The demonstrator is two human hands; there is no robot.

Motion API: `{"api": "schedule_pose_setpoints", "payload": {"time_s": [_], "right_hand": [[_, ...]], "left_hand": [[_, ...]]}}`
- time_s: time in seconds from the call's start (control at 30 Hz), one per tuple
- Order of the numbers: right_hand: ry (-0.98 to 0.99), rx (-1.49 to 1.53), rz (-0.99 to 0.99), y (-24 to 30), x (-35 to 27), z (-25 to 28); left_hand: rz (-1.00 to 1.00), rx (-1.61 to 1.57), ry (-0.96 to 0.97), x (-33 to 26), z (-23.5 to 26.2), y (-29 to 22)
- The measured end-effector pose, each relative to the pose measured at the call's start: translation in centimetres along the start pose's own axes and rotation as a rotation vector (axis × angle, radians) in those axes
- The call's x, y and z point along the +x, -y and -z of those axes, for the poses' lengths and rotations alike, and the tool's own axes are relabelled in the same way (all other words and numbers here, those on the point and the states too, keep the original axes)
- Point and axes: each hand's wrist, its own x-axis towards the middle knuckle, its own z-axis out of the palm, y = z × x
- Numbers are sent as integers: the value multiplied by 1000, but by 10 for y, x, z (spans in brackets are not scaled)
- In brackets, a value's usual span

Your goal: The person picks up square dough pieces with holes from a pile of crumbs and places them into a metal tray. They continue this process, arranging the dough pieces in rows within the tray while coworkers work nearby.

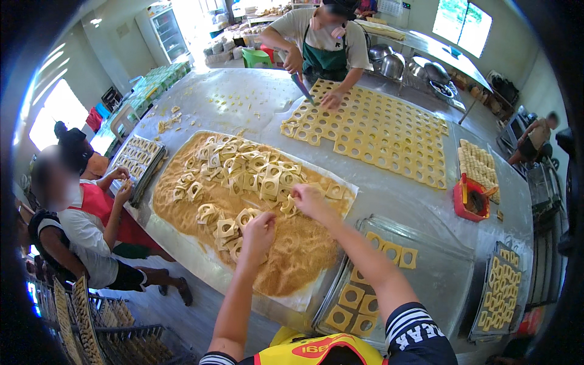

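Observation:
Both my hands are over a mound of brown crumbs (298,258) on a white sheet. My left hand (258,232) is closed beside a small heap of pale dough squares (226,229) with round holes; what its fingers hold, if anything, is hidden. Farther right, my right hand (309,201) has its fingers pinched on a dough square (288,205) at the near edge of the larger pile (243,165). By my right forearm lies a metal tray (441,277) with rows of dough squares (351,296).
Across the table a person holds a tool over a punched dough sheet (389,137). At left another person in a red apron works by a filled tray (137,159). A red container (470,199) and a second tray (500,286) stand at right.

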Motion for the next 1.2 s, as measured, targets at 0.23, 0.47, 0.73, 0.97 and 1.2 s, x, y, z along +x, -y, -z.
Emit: {"api": "schedule_pose_setpoints", "payload": {"time_s": [0.23,0.47,0.73,0.97,1.2], "right_hand": [[-36,-595,24,-28,-38,-12],[121,83,-167,-48,-36,28],[92,-20,164,4,-96,24],[355,78,116,10,-100,40],[492,-359,177,-31,-75,46]], "left_hand": [[-45,274,-33,60,-81,8],[315,-291,42,55,-62,9],[600,-852,186,-19,-8,-8],[19,111,27,-66,-22,-7],[32,177,64,-71,-40,-18]]}}
